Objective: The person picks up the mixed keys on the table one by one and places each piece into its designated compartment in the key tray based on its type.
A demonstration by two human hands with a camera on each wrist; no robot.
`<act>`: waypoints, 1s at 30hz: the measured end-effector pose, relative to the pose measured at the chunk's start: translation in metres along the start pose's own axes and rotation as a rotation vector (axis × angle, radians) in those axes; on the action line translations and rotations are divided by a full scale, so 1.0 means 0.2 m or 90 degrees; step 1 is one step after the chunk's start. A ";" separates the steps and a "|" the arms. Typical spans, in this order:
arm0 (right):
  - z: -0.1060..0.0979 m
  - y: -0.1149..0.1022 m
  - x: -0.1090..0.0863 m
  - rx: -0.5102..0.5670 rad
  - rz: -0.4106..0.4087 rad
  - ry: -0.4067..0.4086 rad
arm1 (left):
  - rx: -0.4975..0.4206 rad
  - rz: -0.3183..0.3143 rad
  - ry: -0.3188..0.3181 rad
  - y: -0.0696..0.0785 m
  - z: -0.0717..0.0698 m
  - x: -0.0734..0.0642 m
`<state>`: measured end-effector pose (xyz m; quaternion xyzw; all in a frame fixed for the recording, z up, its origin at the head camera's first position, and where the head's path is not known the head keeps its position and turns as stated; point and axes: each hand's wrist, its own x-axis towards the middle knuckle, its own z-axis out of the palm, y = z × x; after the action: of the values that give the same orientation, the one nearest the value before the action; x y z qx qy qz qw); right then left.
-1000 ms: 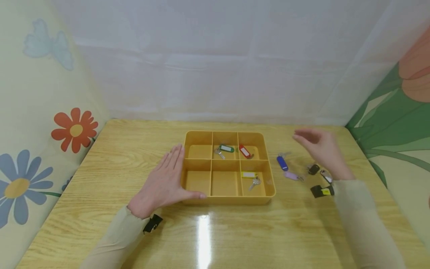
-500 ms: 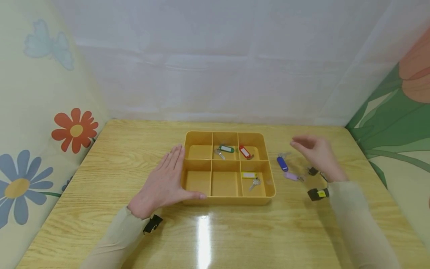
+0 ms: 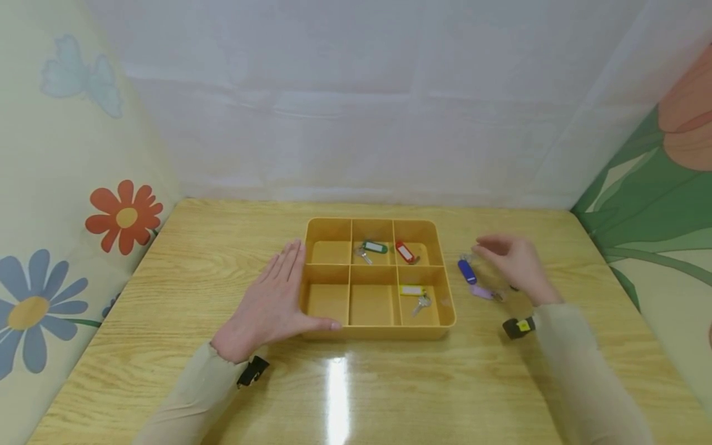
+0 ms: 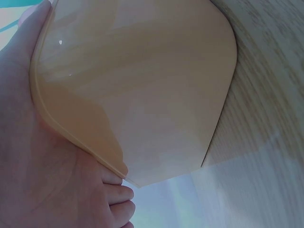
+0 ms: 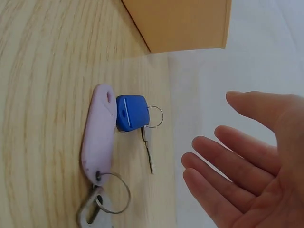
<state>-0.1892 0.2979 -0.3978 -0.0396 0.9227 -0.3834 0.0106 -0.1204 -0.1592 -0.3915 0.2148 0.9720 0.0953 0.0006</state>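
My left hand [image 3: 269, 306] lies against the left side of a yellow six-compartment box [image 3: 372, 332], fingers straight, thumb over the front rim. In the left wrist view the palm touches the box wall [image 4: 156, 95]. To the right of the box, my right hand [image 3: 514, 266] hovers above the table, holding nothing. Its fingers and thumb are apart and slightly bent in the right wrist view. Below and left of its fingertips lies a key with a blue tag [image 5: 133, 112]. A lilac key tag [image 5: 99, 133] with a ring and key lies beside the blue one.
In the box, a green-tagged key [image 3: 375, 247] lies back middle, a red-tagged key [image 3: 405, 251] back right, and a yellow-tagged key [image 3: 412, 290] front right. A small dark item [image 3: 514, 287] is mostly hidden under the right hand. A white sheet [image 3: 356, 154] hangs behind the table.
My right hand has moved left, toward the front and lower, closer to the blue-tagged key. It now covers most of the dark items on the right. The left hand and box stay put.
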 end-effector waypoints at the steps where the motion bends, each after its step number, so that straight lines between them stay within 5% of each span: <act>1: 0.00 0.00 0.00 -0.001 0.002 -0.005 | 0.001 0.000 0.000 0.00 0.00 0.00; 30: 0.09 0.00 -0.03 0.008 0.103 -0.060 | 0.000 0.001 0.000 0.00 0.00 0.00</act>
<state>-0.1829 0.2866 -0.4105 0.0170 0.9188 -0.3852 0.0847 -0.1211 -0.1596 -0.3921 0.2159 0.9717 0.0955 0.0010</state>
